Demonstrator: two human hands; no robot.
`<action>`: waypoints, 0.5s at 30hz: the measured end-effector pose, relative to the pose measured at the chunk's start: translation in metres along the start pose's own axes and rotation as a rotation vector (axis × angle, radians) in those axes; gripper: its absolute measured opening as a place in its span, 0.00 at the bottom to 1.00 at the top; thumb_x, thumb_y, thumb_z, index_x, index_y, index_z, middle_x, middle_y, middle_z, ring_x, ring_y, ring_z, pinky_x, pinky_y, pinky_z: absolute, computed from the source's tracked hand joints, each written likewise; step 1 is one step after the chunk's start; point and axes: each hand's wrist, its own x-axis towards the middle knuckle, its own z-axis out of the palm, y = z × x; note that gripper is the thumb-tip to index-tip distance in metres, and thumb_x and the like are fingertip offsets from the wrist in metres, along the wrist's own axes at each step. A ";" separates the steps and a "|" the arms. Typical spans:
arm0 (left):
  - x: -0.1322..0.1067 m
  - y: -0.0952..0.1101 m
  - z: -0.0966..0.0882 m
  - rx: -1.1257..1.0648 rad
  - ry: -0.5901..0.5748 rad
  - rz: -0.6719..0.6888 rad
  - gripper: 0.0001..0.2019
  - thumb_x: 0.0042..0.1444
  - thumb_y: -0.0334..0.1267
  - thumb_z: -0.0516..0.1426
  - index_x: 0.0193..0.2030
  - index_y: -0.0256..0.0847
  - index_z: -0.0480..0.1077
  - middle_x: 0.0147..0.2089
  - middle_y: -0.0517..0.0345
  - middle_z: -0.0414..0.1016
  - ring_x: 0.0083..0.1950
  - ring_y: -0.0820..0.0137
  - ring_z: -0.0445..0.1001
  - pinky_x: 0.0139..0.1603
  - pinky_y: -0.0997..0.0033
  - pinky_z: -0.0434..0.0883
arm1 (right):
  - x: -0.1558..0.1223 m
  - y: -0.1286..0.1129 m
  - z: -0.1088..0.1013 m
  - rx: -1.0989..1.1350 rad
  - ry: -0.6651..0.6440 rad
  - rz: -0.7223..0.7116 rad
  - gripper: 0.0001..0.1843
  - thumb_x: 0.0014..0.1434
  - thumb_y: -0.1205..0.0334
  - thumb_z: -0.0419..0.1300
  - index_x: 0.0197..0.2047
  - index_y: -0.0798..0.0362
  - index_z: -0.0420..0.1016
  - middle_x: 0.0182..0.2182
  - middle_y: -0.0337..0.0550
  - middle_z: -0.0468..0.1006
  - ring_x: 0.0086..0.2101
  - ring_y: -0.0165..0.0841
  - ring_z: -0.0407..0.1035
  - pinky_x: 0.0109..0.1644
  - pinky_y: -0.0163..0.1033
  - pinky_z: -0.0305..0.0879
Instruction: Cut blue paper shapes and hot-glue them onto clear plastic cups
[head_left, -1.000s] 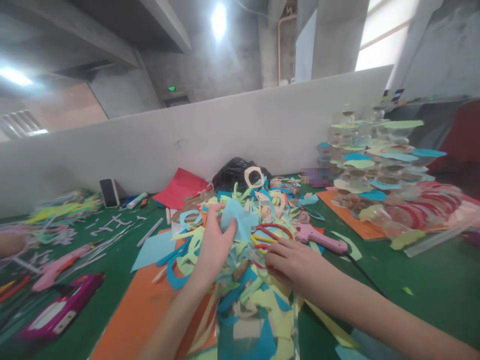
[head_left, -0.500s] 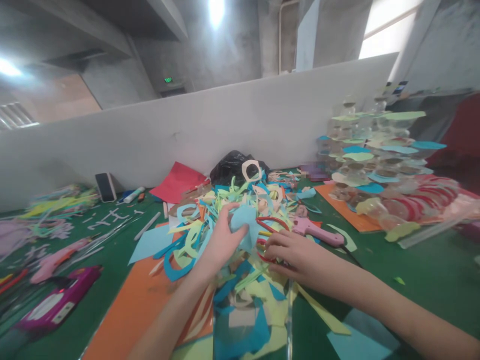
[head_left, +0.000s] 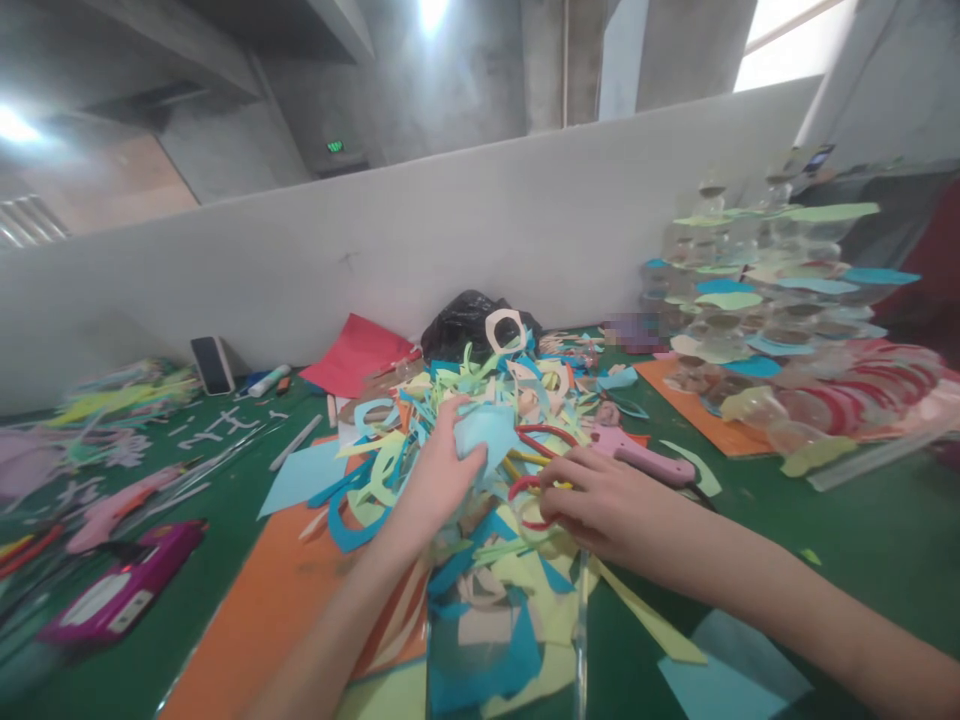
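My left hand (head_left: 448, 455) pinches a piece of light blue paper (head_left: 487, 435) between thumb and fingers, above a heap of paper scraps. To its right, my right hand (head_left: 589, 500) has its fingers curled at the red-and-yellow handles of a pair of scissors (head_left: 525, 487). The scissors' blades cannot be made out. Just beyond them lies another red curved handle (head_left: 551, 432). Cut rings and strips of paper (head_left: 382, 475) in blue, green and cream spread under and around both hands.
A pink glue gun (head_left: 649, 462) lies beyond my right hand. At the right stands a tiered structure of clear cups and paper (head_left: 780, 285). Left are a second glue gun (head_left: 127, 505), a magenta box (head_left: 127, 585) and a phone (head_left: 213, 365). A black bag (head_left: 472, 325) sits behind the heap.
The light blue paper has turned in my left hand and now shows a broader face. My right hand has shifted slightly right with the scissors. The camera view has moved a little.
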 end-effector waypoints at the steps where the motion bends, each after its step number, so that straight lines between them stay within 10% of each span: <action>1: 0.000 -0.001 0.001 0.031 -0.008 0.021 0.29 0.56 0.36 0.57 0.65 0.46 0.58 0.58 0.46 0.70 0.51 0.56 0.74 0.54 0.53 0.69 | -0.001 -0.002 -0.002 -0.006 -0.003 0.005 0.11 0.63 0.72 0.56 0.45 0.48 0.75 0.50 0.44 0.77 0.51 0.46 0.69 0.49 0.51 0.71; 7: -0.003 0.006 -0.003 0.245 0.095 0.211 0.19 0.62 0.41 0.52 0.59 0.41 0.63 0.61 0.44 0.66 0.64 0.55 0.63 0.63 0.52 0.61 | -0.021 0.001 -0.011 -0.145 0.150 0.135 0.17 0.66 0.53 0.58 0.56 0.49 0.68 0.53 0.48 0.75 0.54 0.45 0.68 0.52 0.50 0.69; 15: -0.024 0.032 -0.007 0.278 -0.432 0.352 0.17 0.60 0.54 0.58 0.49 0.48 0.67 0.56 0.53 0.67 0.59 0.57 0.65 0.57 0.57 0.67 | -0.050 0.042 0.004 -0.604 0.067 0.518 0.16 0.63 0.54 0.60 0.48 0.57 0.74 0.40 0.53 0.78 0.41 0.49 0.73 0.41 0.50 0.68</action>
